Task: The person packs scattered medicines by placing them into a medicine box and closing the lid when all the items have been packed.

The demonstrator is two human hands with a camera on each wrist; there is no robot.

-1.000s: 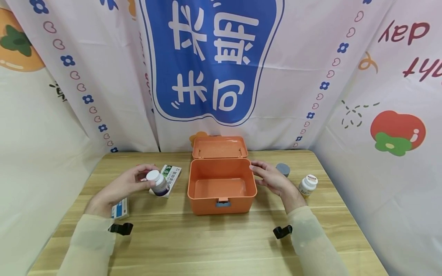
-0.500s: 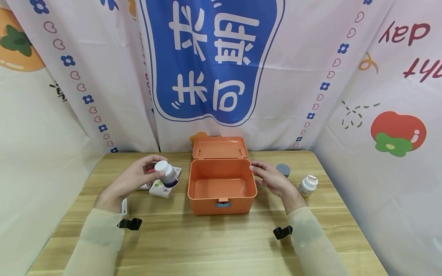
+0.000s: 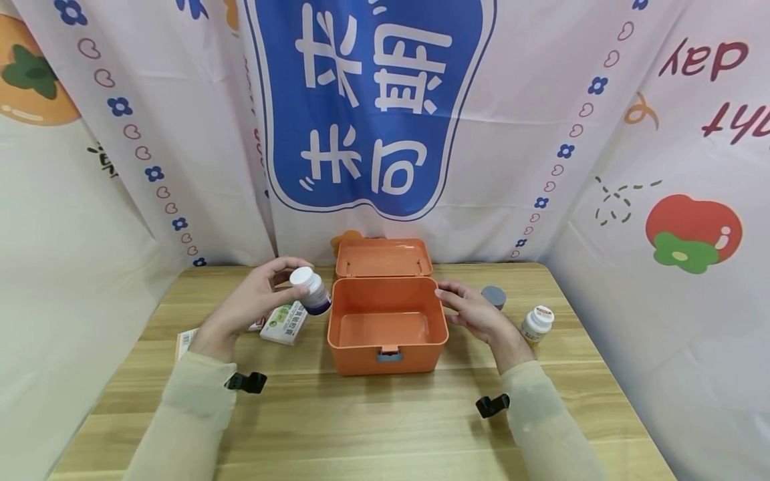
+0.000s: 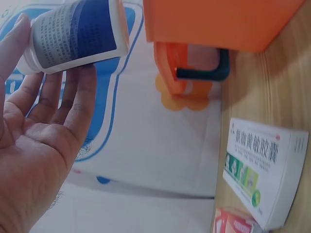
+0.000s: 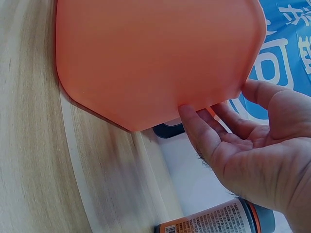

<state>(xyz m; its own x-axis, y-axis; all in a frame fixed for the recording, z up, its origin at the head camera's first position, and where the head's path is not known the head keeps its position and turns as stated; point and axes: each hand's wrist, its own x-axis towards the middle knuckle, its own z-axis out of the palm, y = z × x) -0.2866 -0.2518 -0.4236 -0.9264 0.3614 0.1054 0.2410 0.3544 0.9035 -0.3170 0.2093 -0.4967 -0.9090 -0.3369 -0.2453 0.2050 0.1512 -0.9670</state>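
Note:
My left hand point(image 3: 257, 297) pinches a white-capped pill bottle point(image 3: 311, 292) between thumb and fingers, holding it tilted in the air just left of an orange storage box point(image 3: 385, 361). The same bottle point(image 4: 77, 36) has a blue and grey label in the left wrist view. The orange box stands upright with its lid point(image 3: 383, 258) swung back, and its inside shows bare. My right hand point(image 3: 472, 310) touches the right wall of the box near its rim. In the right wrist view, fingertips point(image 5: 187, 110) rest against that outer wall.
Below the left hand lies a white and green medicine carton point(image 3: 285, 323), partly over it a red and white pack point(image 4: 234, 222). Another carton point(image 3: 185, 342) is half hidden by the left wrist. A grey-capped bottle point(image 3: 494, 296) and a white bottle point(image 3: 537, 325) stand on the right.
My left hand has carried the pill bottle rightward and slightly up, from over the cartons to beside the box. The right hand has stayed in place at the box wall.

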